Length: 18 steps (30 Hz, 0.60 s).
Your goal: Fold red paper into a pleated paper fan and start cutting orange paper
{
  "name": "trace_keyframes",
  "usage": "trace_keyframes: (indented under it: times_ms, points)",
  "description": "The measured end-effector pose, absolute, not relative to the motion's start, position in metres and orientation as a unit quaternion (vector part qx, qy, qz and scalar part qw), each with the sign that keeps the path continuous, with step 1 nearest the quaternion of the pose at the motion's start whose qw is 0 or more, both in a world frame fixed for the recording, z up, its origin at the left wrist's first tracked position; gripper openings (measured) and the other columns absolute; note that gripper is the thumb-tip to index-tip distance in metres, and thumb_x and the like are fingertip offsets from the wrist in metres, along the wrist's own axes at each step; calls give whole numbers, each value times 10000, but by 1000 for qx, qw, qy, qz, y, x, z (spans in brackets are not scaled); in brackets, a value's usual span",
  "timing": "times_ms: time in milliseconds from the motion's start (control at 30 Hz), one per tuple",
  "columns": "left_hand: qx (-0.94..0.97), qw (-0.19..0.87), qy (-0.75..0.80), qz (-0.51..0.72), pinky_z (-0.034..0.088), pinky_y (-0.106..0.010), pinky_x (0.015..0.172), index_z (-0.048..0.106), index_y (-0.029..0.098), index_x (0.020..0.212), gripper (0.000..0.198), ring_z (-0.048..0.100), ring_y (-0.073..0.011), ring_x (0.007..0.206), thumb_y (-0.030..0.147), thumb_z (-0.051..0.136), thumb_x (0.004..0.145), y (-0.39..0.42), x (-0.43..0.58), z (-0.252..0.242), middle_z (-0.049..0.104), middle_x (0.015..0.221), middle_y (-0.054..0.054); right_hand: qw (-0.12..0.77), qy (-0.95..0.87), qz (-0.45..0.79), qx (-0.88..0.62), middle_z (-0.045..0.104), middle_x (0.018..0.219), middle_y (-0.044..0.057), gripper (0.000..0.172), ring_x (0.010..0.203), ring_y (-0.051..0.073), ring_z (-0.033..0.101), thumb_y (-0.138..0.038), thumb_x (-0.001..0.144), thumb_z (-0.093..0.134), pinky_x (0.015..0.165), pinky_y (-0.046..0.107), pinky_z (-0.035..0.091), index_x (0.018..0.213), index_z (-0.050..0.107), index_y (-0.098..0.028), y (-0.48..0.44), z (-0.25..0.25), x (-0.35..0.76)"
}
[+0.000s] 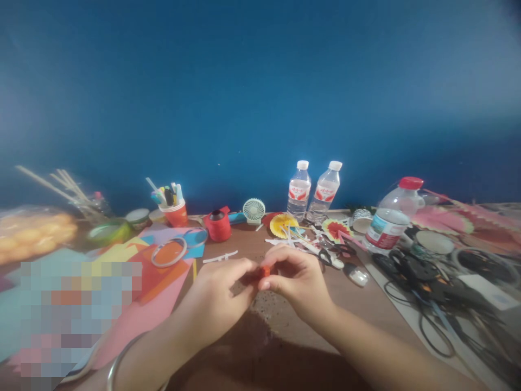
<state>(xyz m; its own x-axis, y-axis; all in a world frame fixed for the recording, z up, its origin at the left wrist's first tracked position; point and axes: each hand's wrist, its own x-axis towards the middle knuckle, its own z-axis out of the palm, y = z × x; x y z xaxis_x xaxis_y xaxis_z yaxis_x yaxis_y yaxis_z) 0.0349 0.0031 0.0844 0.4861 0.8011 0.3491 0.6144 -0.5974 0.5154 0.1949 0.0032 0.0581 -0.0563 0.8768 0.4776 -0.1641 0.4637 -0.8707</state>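
Just above the brown table (pixel 228 361), my two hands meet in the middle of the head view. Between the thumb and fingers of my right hand (pixel 299 277) is a small red-orange piece (pixel 266 270), too small and blurred to name. My left hand (pixel 222 293) has its thumb and forefinger pressed together against the same piece from the left. Most of the piece is hidden by fingertips. Dark specks are scattered on the table below my hands. A white paper strip (pixel 220 257) lies beyond my left hand.
Coloured paper sheets (pixel 163 288) and clear rings (pixel 169 252) lie left. Behind stand a pen cup (pixel 175 213), a red spool (pixel 218 225), a small fan (pixel 254 210) and two water bottles (pixel 299 193). Scissors (pixel 325 257), a red-capped bottle (pixel 391 217) and black cables (pixel 431 277) are right.
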Motion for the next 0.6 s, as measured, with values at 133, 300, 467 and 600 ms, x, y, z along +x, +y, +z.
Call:
trace_keyframes:
  times_ms: [133, 300, 467, 600]
  points:
    - [847, 158, 417, 290, 379, -207, 554, 584, 207, 726, 160, 525, -89, 562, 295, 494, 824, 3, 34, 83, 606, 625, 37, 616, -589, 428, -300, 598, 656, 0, 182, 617, 134, 549, -302, 579, 770, 569, 256, 450, 646, 636, -197, 3, 59, 195]
    - [851, 137, 418, 288, 367, -205, 538, 580, 209, 719, 147, 512, -84, 548, 276, 498, 820, 2, 35, 83, 598, 613, 41, 620, -584, 428, -301, 606, 655, -2, 168, 621, 134, 558, -286, 581, 769, 576, 254, 452, 646, 644, -195, 4, 57, 195]
    - [853, 134, 421, 279, 347, -214, 509, 563, 199, 669, 204, 473, -85, 504, 293, 477, 828, 1, 37, 84, 556, 553, 39, 627, -575, 425, -311, 615, 641, -3, 162, 609, 132, 564, -273, 575, 773, 571, 251, 459, 629, 643, -194, 3, 55, 193]
    - [849, 156, 428, 268, 369, -213, 543, 567, 209, 723, 179, 500, -89, 563, 304, 467, 837, 0, 37, 86, 575, 616, 39, 623, -579, 415, -321, 612, 635, -4, 167, 592, 125, 563, -282, 598, 759, 556, 244, 465, 640, 626, -190, 3, 56, 195]
